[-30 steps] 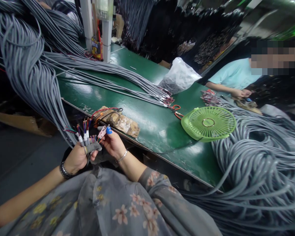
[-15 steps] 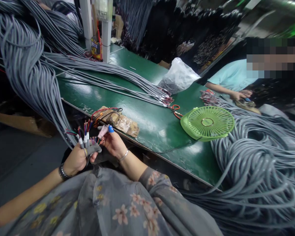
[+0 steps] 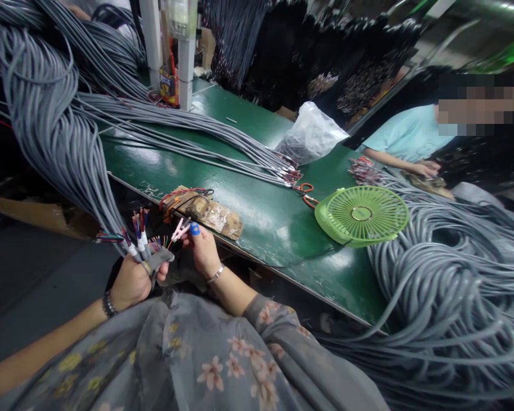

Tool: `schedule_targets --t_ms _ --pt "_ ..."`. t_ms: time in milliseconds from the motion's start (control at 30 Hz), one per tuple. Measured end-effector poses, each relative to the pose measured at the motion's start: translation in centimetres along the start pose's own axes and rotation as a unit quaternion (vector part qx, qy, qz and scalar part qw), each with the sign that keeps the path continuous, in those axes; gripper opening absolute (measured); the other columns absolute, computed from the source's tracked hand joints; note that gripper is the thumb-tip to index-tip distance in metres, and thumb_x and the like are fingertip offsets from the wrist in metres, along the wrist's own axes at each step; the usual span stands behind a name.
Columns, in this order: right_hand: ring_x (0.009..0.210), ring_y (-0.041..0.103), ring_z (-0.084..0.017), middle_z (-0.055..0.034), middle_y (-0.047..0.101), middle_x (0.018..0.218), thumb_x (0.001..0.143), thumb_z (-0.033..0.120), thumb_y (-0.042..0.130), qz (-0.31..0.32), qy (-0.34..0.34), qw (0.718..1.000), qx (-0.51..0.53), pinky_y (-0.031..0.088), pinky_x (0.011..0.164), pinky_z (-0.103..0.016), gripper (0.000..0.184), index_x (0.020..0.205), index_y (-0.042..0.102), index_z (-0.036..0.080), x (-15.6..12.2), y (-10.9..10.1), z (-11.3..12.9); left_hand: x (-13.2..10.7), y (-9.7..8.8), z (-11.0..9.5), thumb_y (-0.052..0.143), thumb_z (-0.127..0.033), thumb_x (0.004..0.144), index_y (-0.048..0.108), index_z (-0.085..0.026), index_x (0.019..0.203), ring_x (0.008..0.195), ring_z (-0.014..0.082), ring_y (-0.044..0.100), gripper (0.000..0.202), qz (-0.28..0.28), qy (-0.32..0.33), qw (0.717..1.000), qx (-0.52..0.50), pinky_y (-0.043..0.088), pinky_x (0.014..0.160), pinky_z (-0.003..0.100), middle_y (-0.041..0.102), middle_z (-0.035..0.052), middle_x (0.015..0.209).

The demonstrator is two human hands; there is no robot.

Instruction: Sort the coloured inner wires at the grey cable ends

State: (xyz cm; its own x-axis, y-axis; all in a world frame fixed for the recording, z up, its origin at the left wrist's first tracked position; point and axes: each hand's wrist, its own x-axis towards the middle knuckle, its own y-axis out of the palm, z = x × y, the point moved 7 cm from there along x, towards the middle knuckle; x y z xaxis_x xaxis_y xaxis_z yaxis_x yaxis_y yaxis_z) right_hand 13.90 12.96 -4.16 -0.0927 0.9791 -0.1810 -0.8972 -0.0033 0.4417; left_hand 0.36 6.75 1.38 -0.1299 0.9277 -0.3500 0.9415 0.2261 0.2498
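Observation:
My left hand (image 3: pixel 133 281) is closed around the ends of several grey cables (image 3: pixel 137 246), whose stripped coloured wires fan out above my fist. The cables run up and left into a thick hanging bundle (image 3: pixel 55 131). My right hand (image 3: pixel 202 248), with a blue cap on one fingertip, pinches a small pink tool (image 3: pixel 179 229) against the coloured wire tips. Both hands hover just in front of the near edge of the green table (image 3: pixel 257 211), above my lap.
A taped brown block with red wires (image 3: pixel 205 210) lies at the table edge. Beyond are laid-out grey cables (image 3: pixel 205 137), a green fan (image 3: pixel 363 214), a plastic bag (image 3: pixel 312 134) and a heap of grey cable (image 3: pixel 449 297). Another person's hands (image 3: pixel 424 167) work at the far right.
My left hand and its cable ends have dropped slightly and shifted left. My right hand has stayed at the wire tips with the pink tool.

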Motion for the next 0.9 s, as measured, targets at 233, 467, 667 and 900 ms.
schedule_targets --t_ms 233,467,667,900 --pt "0.066 0.054 -0.012 -0.0009 0.065 0.073 0.085 0.061 0.079 0.068 0.123 0.983 0.116 0.051 0.063 -0.024 0.043 0.084 0.073 0.019 0.3 1.9 -1.0 0.4 0.0 0.4 0.09 -0.034 0.041 0.068 -0.018 0.053 0.038 0.0095 0.049 0.029 -0.017 0.002 1.0 0.006 0.038 0.037 0.021 0.059 -0.0018 0.041" --pt "0.062 0.054 -0.011 0.001 0.063 0.066 0.088 0.057 0.078 0.038 0.133 0.98 0.145 0.051 0.06 -0.021 0.041 0.077 0.07 0.018 0.2 1.9 -1.1 0.6 -0.3 0.8 0.09 -0.033 0.04 0.066 -0.018 0.051 0.038 0.0087 0.048 0.03 -0.022 -0.007 1.0 0.019 0.038 0.037 0.02 0.059 -0.0021 0.04" --pt "0.064 0.057 -0.012 -0.0016 0.066 0.073 0.092 0.064 0.069 0.07 0.176 0.972 0.136 0.051 0.059 -0.022 0.047 0.079 0.067 0.019 -0.5 2.0 -0.9 0.1 -0.9 1.0 0.088 -0.032 0.04 0.068 -0.018 0.049 0.035 0.0096 0.049 0.026 -0.03 -0.003 1.0 0.005 0.038 0.035 0.021 0.061 -0.0013 0.04" --pt "0.061 0.052 -0.011 0.002 0.061 0.067 0.079 0.053 0.086 0.065 0.108 0.988 0.091 0.047 0.056 -0.021 0.038 0.082 0.07 0.019 -0.8 1.9 -0.2 0.0 -1.1 0.1 0.085 -0.032 0.044 0.069 -0.018 0.054 0.038 0.0102 0.051 0.024 -0.06 0.032 0.998 -0.011 0.04 0.036 0.021 0.06 -0.0028 0.041"
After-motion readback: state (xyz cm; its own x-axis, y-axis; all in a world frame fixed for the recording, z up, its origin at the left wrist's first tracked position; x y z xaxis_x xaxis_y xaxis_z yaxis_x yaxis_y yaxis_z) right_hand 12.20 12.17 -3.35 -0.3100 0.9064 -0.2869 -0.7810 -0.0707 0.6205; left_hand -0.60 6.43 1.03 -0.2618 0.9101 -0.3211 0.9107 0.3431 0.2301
